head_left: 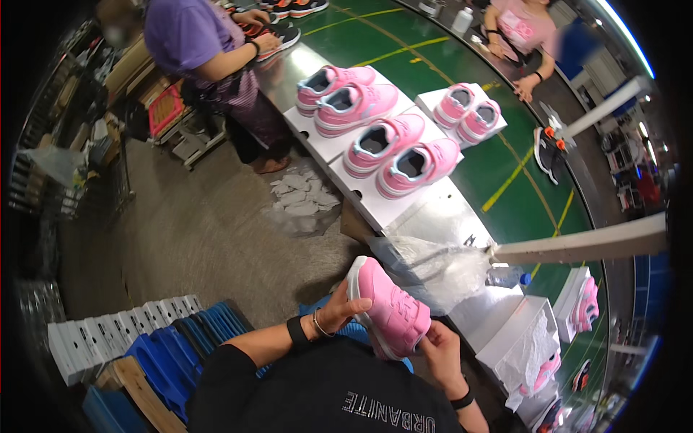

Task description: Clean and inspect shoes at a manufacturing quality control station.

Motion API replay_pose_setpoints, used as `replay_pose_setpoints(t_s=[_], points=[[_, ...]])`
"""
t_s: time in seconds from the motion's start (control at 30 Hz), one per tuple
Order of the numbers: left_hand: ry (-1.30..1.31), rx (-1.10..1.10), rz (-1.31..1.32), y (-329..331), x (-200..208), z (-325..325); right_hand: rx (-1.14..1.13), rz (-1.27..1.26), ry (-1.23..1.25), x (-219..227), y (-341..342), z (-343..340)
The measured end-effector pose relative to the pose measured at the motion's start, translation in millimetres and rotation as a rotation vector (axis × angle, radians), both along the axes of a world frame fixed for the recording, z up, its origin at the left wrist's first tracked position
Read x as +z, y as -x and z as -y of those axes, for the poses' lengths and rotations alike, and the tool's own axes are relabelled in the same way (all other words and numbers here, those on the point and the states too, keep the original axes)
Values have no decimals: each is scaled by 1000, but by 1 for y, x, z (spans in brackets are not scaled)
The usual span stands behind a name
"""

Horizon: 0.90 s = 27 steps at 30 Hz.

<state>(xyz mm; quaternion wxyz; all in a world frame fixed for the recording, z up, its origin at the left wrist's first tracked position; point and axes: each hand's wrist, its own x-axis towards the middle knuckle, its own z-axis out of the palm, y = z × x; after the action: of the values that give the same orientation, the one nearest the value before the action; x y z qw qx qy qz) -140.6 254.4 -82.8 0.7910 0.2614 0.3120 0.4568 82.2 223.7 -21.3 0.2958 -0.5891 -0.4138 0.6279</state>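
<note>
Shoe factory, green conveyor belt (480,173), pink sneakers (442,153) on white boxes (375,207), two co-workers (184,36)

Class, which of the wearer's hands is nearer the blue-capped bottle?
Right: the right hand is below and left of the bottle; the left hand is farther left.

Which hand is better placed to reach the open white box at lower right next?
Probably the right hand: it's nearer the open white box, while the left hand holds the pink shoe farther left.

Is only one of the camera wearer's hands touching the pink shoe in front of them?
No: the left hand grips the pink shoe along its sole, and the right hand touches its opposite side.
</note>
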Motion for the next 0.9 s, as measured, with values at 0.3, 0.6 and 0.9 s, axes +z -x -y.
replay_pose_setpoints(t_s=[0.3, 0.6, 0.9], points=[[-217, -49, -143, -7, 0, 8, 73, -333, 355, -7, -14, -4], [-448, 66, -440, 4, 35, 3, -90, -320, 118, -8, 0, -14], [68, 1131, -630, 171, 0, 81, 101, 290, -220, -14, -31, -85]])
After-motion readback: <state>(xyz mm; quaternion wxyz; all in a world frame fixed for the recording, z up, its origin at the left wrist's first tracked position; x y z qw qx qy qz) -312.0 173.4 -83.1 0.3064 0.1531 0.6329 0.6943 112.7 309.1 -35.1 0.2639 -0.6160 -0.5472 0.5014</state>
